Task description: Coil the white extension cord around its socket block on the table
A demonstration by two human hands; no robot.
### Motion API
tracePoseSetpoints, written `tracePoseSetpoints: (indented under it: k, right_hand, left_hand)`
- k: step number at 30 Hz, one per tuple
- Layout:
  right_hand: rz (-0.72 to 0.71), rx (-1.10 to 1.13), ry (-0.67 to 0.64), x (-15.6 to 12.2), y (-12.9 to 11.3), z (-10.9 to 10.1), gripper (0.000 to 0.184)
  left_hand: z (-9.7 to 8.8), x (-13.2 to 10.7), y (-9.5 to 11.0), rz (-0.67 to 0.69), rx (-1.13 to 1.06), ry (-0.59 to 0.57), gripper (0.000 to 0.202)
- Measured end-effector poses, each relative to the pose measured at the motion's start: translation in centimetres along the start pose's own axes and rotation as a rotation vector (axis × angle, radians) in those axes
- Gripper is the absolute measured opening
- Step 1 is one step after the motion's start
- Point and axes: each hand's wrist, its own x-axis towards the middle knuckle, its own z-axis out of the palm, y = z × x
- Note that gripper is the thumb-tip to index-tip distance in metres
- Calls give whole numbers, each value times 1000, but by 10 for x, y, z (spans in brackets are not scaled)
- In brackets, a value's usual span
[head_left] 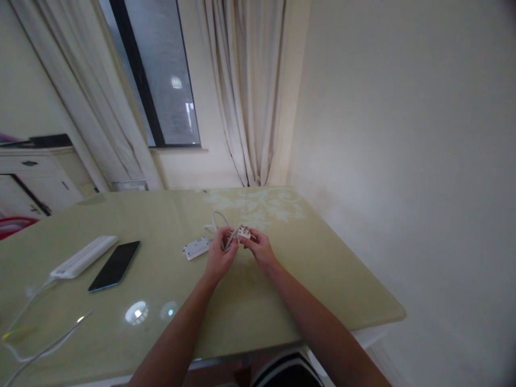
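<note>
Both hands are up over the pale green glass-topped surface (322,258), just right of the small white socket block (196,248) that lies flat on it. The left hand (220,259) has its grip closed around a folded bundle of thin white cord (229,240). The right hand (261,251) pinches the white plastic plug (244,233) at the cord's end, grip narrow, fingertips only. A slack loop of the cord rests just behind the socket block. To my eye, the trick here is a firm left-hand hold on the folds and small, even movements at the plug end, so the bundle doesn't spring apart. Well left of the socket block lie a flat black phone (115,265) and a long white power strip (84,256).
</note>
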Motion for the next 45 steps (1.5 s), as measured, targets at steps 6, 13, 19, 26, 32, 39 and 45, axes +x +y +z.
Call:
tracePoseSetpoints:
  k: [6,13,19,26,32,39,45]
  right_hand:
    - [12,-73,30,2,5,-3,47]
    - [19,-121,60,6,6,-11,43]
    - [7,-138,-83,8,10,-9,46]
    - [-11,-148,-69,8,18,-13,41]
    - [-52,-63,21,8,14,-3,57]
    - [-16,-51,4,3,13,2,64]
    - [-3,-48,44,4,17,2,68]
  left_hand:
    - [4,-5,2,41,-46,-125,54]
    - [13,-14,2,60,48,-185,47]
    - [6,-7,5,34,41,-18,35]
    - [9,-8,1,136,64,-186,35]
    - [5,-7,4,-73,148,9,53]
    - [-1,0,3,-60,118,128,51]
    - [-2,4,-10,-103,-16,216,52]
